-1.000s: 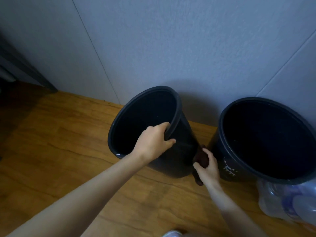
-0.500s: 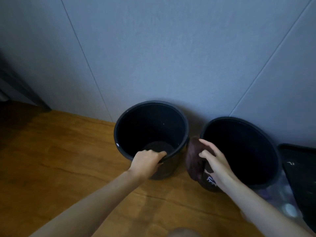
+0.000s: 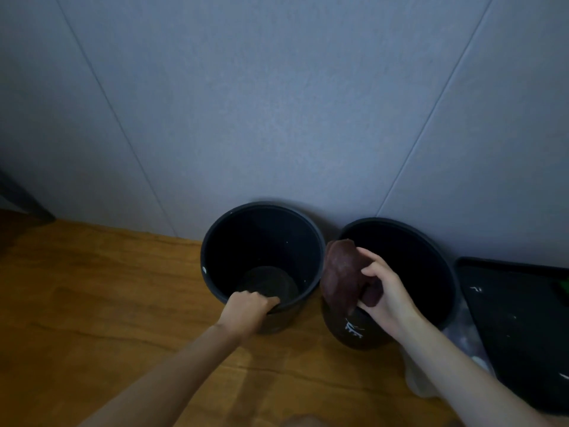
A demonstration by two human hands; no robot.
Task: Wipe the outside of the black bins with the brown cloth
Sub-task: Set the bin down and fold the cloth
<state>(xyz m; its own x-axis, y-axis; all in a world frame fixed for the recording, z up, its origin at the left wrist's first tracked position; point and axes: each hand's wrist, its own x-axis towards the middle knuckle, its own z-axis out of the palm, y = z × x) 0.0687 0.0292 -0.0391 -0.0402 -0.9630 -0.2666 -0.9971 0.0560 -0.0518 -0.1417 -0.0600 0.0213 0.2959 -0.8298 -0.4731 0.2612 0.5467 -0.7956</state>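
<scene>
Left hand point(image 3: 249, 306): gripping the left bin's point(image 3: 212, 257) near rim, upright again.
Right hand point(image 3: 385, 294): clutching the brown cloth point(image 3: 341, 272), you are likely shifting to the right bin point(image 3: 354, 331).

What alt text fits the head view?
The right hand holds a brown cloth at the rim of the right black bin; the left hand grips the near rim of the left black bin. Both stand on a wooden floor.

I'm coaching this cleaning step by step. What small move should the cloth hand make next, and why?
Probably drag the brown cloth down the outer wall of the right round black plastic bin: the right hand holds it at that rim, while the left hand grips the left black bin.
</scene>
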